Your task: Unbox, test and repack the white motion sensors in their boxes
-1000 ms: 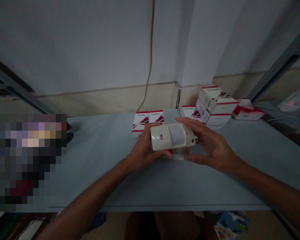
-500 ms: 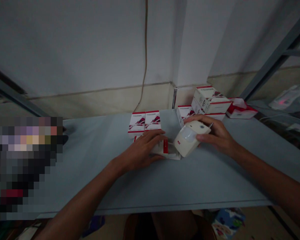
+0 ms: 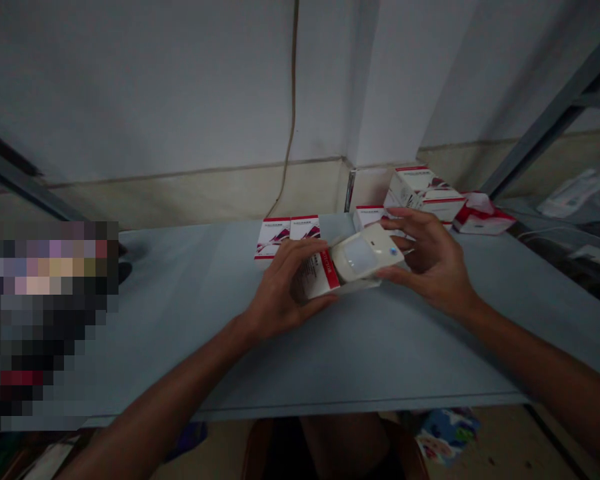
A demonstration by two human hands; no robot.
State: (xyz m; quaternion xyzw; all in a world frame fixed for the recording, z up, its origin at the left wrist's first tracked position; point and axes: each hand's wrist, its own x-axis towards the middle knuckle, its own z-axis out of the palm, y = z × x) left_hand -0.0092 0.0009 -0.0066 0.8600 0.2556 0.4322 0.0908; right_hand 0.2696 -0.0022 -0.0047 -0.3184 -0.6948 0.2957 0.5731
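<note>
My left hand (image 3: 291,287) is closed around a white and red cardboard box (image 3: 316,277), whose open end faces right. Partly inside that open end sits a white motion detector (image 3: 363,253) with a pale curved lens. My right hand (image 3: 427,263) grips the detector's outer end, thumb at the near side and fingers at the far side. A box flap shows beneath the detector. Just behind my left hand lie two similar white boxes (image 3: 274,235) side by side, partly covered by my fingers.
More white and red boxes (image 3: 424,190) are stacked at the back right, beside an open red tissue pack (image 3: 483,215). A cable (image 3: 293,100) hangs down the wall. Metal posts (image 3: 545,120) frame the blue-grey table (image 3: 190,287). A blurred-out area covers the left.
The motion detector has gone from beside the box into its open end, moved left by my right hand. My left hand has raised and tilted the box.
</note>
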